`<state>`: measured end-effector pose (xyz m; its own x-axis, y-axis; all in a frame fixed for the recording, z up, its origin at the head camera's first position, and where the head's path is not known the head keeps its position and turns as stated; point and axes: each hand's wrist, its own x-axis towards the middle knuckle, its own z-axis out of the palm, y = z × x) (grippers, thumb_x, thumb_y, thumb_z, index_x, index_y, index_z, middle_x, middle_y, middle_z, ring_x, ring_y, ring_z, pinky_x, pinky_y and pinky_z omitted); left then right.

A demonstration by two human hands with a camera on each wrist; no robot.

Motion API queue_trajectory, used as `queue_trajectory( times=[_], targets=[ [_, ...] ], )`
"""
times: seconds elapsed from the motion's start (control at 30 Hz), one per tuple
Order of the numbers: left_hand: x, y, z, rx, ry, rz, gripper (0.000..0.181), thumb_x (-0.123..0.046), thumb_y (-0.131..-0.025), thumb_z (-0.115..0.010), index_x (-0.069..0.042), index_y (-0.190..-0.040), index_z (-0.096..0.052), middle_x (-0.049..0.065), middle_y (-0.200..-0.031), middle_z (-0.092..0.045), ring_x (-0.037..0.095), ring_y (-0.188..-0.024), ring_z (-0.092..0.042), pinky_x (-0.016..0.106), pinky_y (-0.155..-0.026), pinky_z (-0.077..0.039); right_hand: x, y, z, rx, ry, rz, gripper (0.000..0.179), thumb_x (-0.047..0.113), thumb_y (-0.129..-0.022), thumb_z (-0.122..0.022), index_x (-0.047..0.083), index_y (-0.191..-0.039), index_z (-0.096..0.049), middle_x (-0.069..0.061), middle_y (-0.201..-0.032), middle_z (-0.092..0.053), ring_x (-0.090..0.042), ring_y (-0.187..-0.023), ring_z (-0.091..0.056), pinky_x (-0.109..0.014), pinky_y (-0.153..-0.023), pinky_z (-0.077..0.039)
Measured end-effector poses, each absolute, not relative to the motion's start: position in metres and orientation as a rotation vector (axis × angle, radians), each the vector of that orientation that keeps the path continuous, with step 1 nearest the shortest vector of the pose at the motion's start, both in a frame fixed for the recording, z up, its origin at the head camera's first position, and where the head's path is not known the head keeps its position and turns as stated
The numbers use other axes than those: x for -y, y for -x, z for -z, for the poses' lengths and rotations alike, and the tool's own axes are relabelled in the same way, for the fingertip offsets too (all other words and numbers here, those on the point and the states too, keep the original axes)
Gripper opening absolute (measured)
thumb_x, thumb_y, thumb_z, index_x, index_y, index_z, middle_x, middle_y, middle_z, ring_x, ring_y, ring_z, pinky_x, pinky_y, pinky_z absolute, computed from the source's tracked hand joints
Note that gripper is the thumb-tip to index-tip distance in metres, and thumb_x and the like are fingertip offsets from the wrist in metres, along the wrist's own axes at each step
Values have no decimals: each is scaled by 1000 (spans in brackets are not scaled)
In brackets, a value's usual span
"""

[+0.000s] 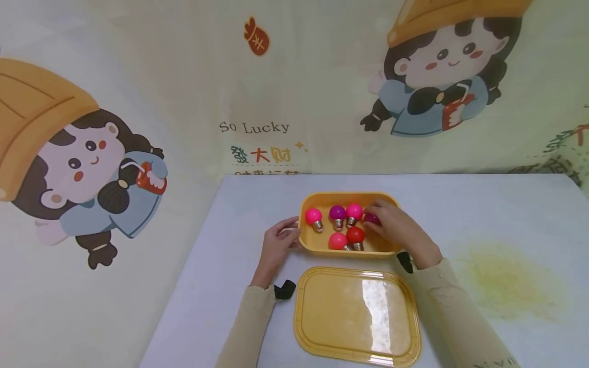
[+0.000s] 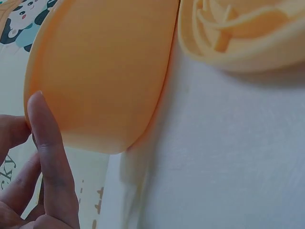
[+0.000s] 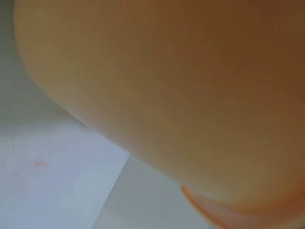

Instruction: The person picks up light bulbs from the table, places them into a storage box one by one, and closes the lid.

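A yellow plastic box [image 1: 322, 249] holds several small light bulbs with metal screw bases. Among them are a pink bulb [image 1: 314, 215] at the left, a purple bulb [image 1: 337, 212] and a red bulb [image 1: 355, 235]. My left hand [image 1: 276, 247] pinches the box's left rim between thumb and fingers; the left wrist view shows the fingers [image 2: 50, 143] against its wall. Reaching over the right end, my right hand [image 1: 395, 225] holds another purple bulb [image 1: 371, 219] inside the box, its base hidden. In the right wrist view the box wall [image 3: 157, 95] hides the hand.
A yellow lid [image 1: 340, 317] lies on the white table [image 1: 460, 214] just in front of the box. Black wrist straps show at both sleeves. A cartoon-printed cloth [image 1: 322, 102] hangs behind the table, and a yellowish stain [image 1: 511, 278] marks the right side.
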<state>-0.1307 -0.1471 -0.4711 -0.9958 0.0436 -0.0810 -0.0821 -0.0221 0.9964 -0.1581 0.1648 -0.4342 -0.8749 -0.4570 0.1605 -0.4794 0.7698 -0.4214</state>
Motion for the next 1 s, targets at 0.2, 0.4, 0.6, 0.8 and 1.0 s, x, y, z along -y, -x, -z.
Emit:
queue_trajectory(
  times=[0.2,0.4,0.6,0.8,1.0],
  targets=[
    [148,128,470,-2148,56,-2170,38,-10,-93,-70,-3,-129,-63,12,-111,-60,14,-74,-65,29,-66,-61,-167,152,427,2861,-779,-684,35,16,-85,-79,-3,-112,-70,-20,-111,-63,-35,-109,-56,-50,-91,-56],
    [155,121,462,-2196,75,-2152,44,-16,-92,-72,-3,-132,-61,12,-111,-61,15,-80,-65,33,-68,-62,-168,143,421,2813,-784,-671,40,18,-87,-76,-7,-117,-67,-22,-118,-62,-39,-116,-53,-51,-95,-54],
    [159,118,452,-2227,63,-2108,44,-14,-92,-71,0,-132,-60,12,-110,-62,21,-84,-62,34,-67,-62,-176,130,410,2819,-730,-686,43,17,-87,-77,-8,-119,-64,-23,-121,-60,-39,-112,-53,-49,-93,-55],
    [168,109,444,-2240,69,-2024,41,-12,-93,-70,-1,-132,-60,14,-113,-61,40,-95,-61,36,-71,-62,-182,114,401,2799,-726,-748,33,14,-88,-76,-4,-113,-66,-20,-111,-63,-35,-103,-56,-50,-91,-54],
    [177,95,440,-2212,109,-1968,41,-12,-92,-71,-1,-130,-61,19,-117,-62,41,-101,-62,37,-75,-62,-189,99,401,2744,-735,-794,37,9,-85,-78,-6,-115,-65,-17,-101,-63,-30,-88,-57,-43,-76,-55]
  ],
)
